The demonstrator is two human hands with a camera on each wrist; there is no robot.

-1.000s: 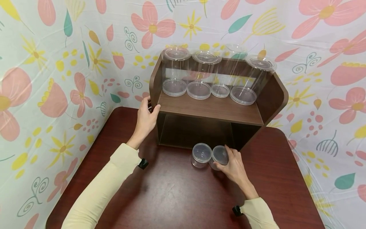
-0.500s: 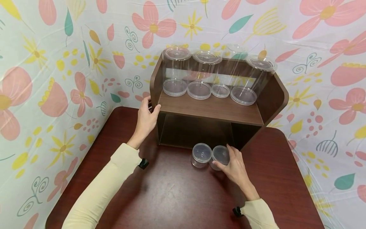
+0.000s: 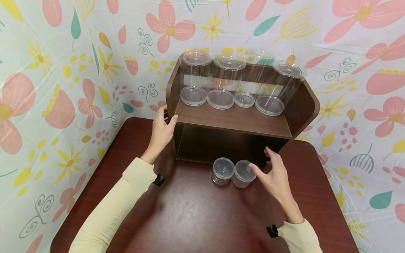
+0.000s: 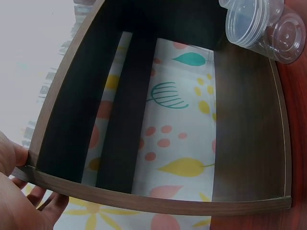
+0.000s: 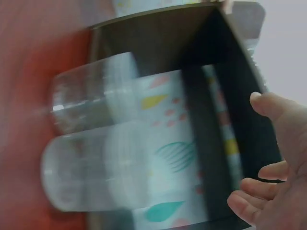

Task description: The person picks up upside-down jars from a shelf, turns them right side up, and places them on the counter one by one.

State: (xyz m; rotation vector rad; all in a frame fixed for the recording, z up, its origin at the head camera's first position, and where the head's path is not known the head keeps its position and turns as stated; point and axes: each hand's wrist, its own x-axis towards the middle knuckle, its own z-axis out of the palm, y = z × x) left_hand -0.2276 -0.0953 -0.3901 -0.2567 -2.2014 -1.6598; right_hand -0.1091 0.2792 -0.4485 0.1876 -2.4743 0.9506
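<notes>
My left hand (image 3: pixel 162 130) grips the left edge of a brown two-tier shelf (image 3: pixel 234 123), thumb in front and fingers round the outer side. In the left wrist view that hand holds the shelf's corner. Two short clear jars with lids stand side by side on the table before the lower tier: the left jar (image 3: pixel 223 170) and the right jar (image 3: pixel 243 174). My right hand (image 3: pixel 274 175) is just right of the right jar, thumb and fingers spread, holding nothing. In the right wrist view a gap separates the hand from both jars.
On the upper tier stand several tall clear containers (image 3: pixel 220 99) in a row. The dark red table (image 3: pixel 186 211) carries the shelf near its back edge. Floral cloth (image 3: pixel 95 70) hangs behind and on the left.
My right hand has let go of the right jar and moved right, its fingers spreading. Both jars stay where they were. The left hand keeps its hold on the shelf.
</notes>
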